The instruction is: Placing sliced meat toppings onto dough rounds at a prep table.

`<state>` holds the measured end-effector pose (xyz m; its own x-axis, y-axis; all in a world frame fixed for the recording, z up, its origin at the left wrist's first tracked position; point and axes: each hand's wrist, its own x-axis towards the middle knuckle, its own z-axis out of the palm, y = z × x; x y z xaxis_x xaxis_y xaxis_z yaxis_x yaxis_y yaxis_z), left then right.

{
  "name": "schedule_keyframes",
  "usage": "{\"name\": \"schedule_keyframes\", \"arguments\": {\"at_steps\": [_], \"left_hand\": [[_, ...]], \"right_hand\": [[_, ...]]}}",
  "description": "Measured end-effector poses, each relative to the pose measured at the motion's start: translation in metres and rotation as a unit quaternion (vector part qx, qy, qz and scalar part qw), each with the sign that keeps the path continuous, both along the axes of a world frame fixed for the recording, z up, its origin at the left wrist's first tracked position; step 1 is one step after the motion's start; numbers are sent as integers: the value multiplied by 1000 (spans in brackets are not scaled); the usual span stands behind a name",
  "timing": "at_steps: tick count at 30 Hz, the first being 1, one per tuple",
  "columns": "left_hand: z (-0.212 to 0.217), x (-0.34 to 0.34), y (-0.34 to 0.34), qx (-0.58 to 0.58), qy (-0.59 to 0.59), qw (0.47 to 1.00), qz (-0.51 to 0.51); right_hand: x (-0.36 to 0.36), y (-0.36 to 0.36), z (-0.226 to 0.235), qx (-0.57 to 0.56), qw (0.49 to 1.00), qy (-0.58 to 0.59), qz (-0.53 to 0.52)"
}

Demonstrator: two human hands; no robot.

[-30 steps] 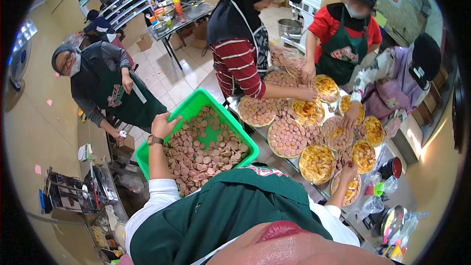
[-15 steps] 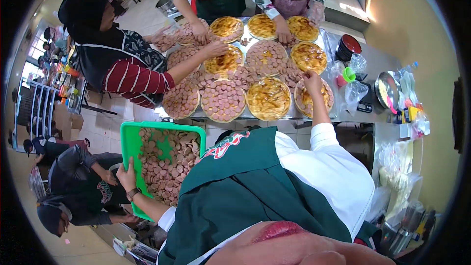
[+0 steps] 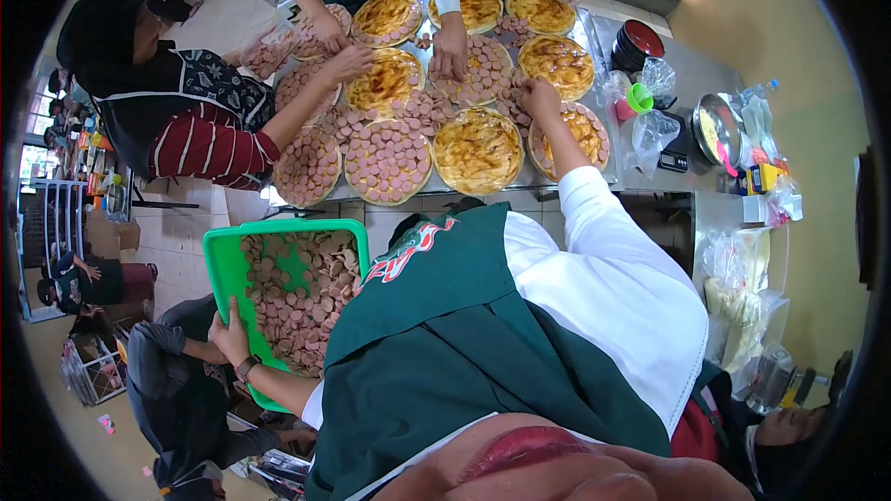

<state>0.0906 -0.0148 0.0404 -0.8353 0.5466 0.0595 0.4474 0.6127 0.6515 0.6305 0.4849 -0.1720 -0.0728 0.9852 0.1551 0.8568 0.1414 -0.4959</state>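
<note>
My left hand (image 3: 230,334) grips the near rim of a green plastic tray (image 3: 221,264) heaped with pink sausage slices (image 3: 295,289); I hold the tray low at my left side. My right arm in a white sleeve stretches across to the steel table (image 3: 691,70). There my right hand (image 3: 538,97) rests fingertips-down, bunched at the edge of a round pie (image 3: 583,137) partly covered with slices. Whether a slice is pinched in the fingers is not visible. Beside it lies a bare golden pie (image 3: 478,150).
Several more round pies fill the table, some covered with slices (image 3: 388,162). A person in a black headscarf and striped sleeve (image 3: 200,144) reaches in from the left. Other people's hands (image 3: 452,54) work from the far side. Bags, a bowl (image 3: 640,42) and a pan (image 3: 716,130) stand at right.
The view has swung so the table sits straight ahead. My right hand has gone from over the right-hand pie to its far left edge. My left hand keeps hold of the tray.
</note>
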Motion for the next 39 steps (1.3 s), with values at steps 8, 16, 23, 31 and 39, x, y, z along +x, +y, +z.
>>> {"name": "schedule_keyframes", "arguments": {"at_steps": [8, 16, 23, 31, 39], "left_hand": [[-8, -5, -3, -19, -1, 999, -33], [-13, -18, -2, -15, -87, 996, -30], [-21, -20, 2, -25, -56, 997, -41], [-19, -18, 11, -38, -71, 996, -40], [-19, -15, 11, -37, -77, 996, -28]], "right_hand": [[-25, 2, -33, 90, 992, -79, -31], [52, 6, -7, -128, 953, 267, -70], [118, -26, 23, -173, 935, 282, -125], [119, -39, 16, -94, 986, -28, -138], [157, -33, -4, -78, 984, 41, -153]]}}
